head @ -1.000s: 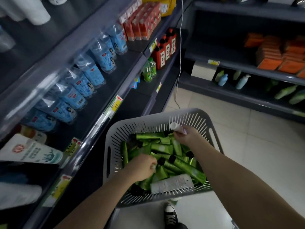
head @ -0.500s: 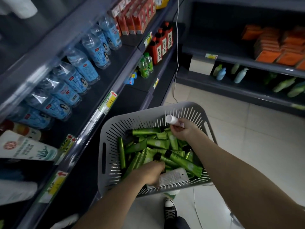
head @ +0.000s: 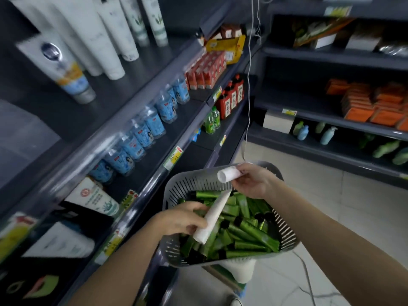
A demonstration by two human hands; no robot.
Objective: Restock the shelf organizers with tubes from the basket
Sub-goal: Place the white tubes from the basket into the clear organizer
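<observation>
A grey slotted basket (head: 287, 237) sits low in front of me, filled with several green tubes (head: 249, 237). My left hand (head: 178, 219) grips a long white tube (head: 213, 217), lifted clear above the green ones. Over the basket's far rim, my right hand (head: 251, 183) holds a second white tube (head: 228, 175), cap end pointing left. White tubes (head: 114, 36) stand on the upper left shelf, one with a blue and yellow label (head: 64, 69).
Dark shelving (head: 141, 155) runs along my left with blue-labelled bottles (head: 141, 133), red cartons (head: 205, 71) and green bottles (head: 212, 120). More shelves (head: 326, 120) cross the back right with orange packs. A white cable (head: 249, 69) hangs down. Pale tiled floor (head: 331, 206) lies right.
My left hand has pulled a white tube up out of the basket. The view has tilted upward, revealing the upper shelf with white tubes. The right hand still holds its tube.
</observation>
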